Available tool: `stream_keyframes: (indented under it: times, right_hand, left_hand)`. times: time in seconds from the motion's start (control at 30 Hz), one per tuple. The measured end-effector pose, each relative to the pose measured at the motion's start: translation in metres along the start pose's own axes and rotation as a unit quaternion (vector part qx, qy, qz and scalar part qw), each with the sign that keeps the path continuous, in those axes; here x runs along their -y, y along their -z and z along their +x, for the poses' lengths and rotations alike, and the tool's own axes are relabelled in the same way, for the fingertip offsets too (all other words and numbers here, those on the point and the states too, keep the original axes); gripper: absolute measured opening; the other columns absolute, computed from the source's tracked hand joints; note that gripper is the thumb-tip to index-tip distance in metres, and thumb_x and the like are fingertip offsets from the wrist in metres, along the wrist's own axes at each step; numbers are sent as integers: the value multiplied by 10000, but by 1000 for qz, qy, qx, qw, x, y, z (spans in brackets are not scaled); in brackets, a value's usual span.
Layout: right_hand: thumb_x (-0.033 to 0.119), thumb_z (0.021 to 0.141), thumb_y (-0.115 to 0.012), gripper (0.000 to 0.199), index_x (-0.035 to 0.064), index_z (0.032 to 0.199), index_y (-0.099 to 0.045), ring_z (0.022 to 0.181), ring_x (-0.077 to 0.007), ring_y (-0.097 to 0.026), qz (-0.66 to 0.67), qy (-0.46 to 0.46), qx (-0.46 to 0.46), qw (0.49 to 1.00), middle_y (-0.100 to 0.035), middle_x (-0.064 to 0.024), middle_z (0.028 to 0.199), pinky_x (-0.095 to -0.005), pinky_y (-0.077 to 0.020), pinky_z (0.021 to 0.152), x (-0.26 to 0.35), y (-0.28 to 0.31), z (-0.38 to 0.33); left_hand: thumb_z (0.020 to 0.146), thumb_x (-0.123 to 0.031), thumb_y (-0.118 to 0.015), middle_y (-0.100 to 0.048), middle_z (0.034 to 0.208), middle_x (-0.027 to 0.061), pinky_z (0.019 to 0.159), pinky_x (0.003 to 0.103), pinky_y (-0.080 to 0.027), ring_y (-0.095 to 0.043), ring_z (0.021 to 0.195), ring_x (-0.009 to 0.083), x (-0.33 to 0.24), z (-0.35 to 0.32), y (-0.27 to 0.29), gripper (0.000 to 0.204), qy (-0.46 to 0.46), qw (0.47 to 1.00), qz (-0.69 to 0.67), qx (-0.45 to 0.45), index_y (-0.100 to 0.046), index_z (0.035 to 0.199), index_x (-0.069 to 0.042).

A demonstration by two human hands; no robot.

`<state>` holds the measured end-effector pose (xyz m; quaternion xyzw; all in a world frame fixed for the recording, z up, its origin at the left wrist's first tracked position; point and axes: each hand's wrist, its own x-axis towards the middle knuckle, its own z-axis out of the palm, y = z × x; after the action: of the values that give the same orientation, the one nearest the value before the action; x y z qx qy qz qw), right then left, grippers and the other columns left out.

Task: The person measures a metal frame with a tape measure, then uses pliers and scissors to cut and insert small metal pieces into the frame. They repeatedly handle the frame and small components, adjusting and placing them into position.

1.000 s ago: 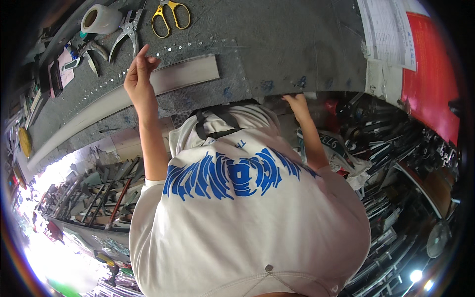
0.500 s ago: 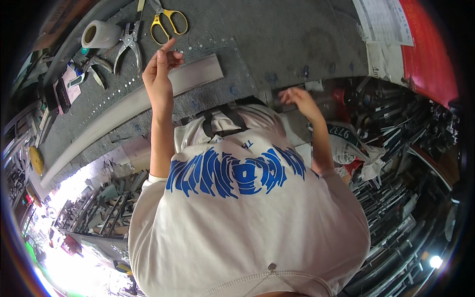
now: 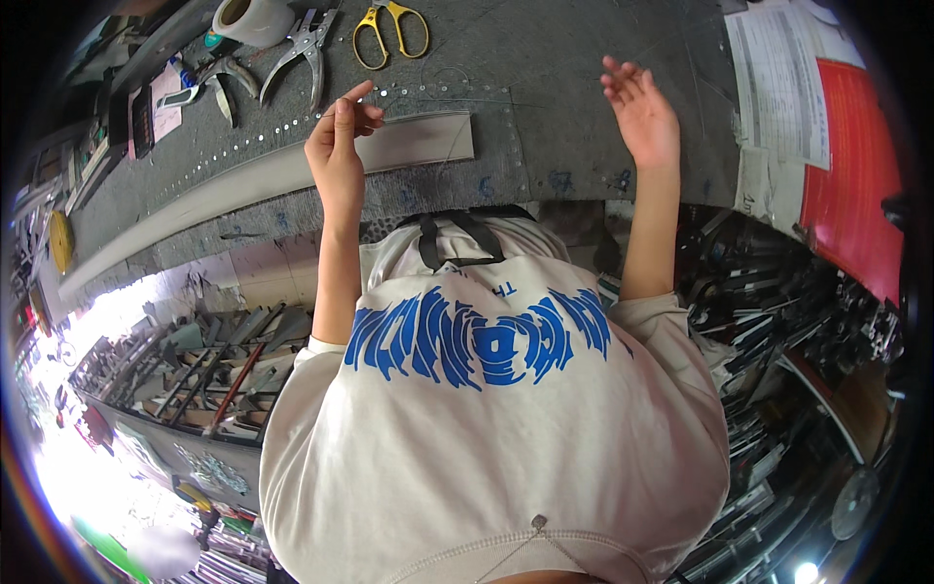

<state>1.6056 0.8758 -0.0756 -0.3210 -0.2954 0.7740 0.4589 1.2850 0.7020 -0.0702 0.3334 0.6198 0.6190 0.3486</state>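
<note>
My right hand (image 3: pixel 645 119) is hanging released over the grey bench (image 3: pixel 574 107), the palm lying open and the fingers bending slightly with gaps showing between them. My left hand (image 3: pixel 341 141) is making a looser, half-curled shape: the index finger is reaching out, the thumb is standing up along it, and the other fingers are folding in. I cannot tell whether anything thin is sitting between thumb and fingers, because they are overlapping and hiding the inside of the palm.

That left hand is crossing in front of the long pale strip (image 3: pixel 424 141), which is lying along the near side of the bench, its squared end pointing to my right. Whether my skin is touching the strip or only hovering above it, I am not able to see. Part of its length is disappearing behind my hand, and its far left end is thinning out toward the blurred rim beside the glare.

Beyond my left hand, the yellow-handled scissors (image 3: pixel 399 37) are running out of view at the blades. The grey pliers (image 3: pixel 309 39) are lying just beside them with handles spreading, and the white roll (image 3: pixel 269 21) is being cut off by the upper edge.
</note>
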Motion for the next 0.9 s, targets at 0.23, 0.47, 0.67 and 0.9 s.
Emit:
stream_keyframes:
  times: [0.23,0.47,0.67,0.9]
  right_hand:
    - [170,916,-624,246,8,1099,-646,740,-127,-628,-598,29,-193,777,-666,-93,975,-258,-500,683,29,9,-28]
    - [104,750,-728,200,88,948,-715,955,-241,-589,-632,193,365,656,-628,-63,958,-354,-466,838,-65,-98,-36]
    - [100,715,-736,193,97,904,-695,895,-216,-586,-616,350,405,578,-623,-41,929,-343,-454,788,-115,-101,-19]
    - [46,769,-704,97,32,845,-645,851,-196,-595,-526,250,326,745,-639,-48,877,-319,-454,774,-107,-102,-25]
  left_hand:
    - [1020,-278,-471,-674,895,27,725,219,-438,-577,783,73,7,-3,2,354,-21,997,23,-69,-670,1138,-10]
    - [978,-238,-559,-648,1071,42,687,213,-456,-576,786,77,8,-3,3,275,-47,989,76,-121,-706,1078,-29]
    - [969,-200,-574,-634,1032,30,705,225,-470,-560,771,74,-2,-16,1,239,-70,981,76,-162,-702,1114,-60]
    - [902,-138,-656,-685,895,28,748,223,-478,-594,795,85,-14,-20,-5,242,-57,984,53,-160,-698,1125,-54]
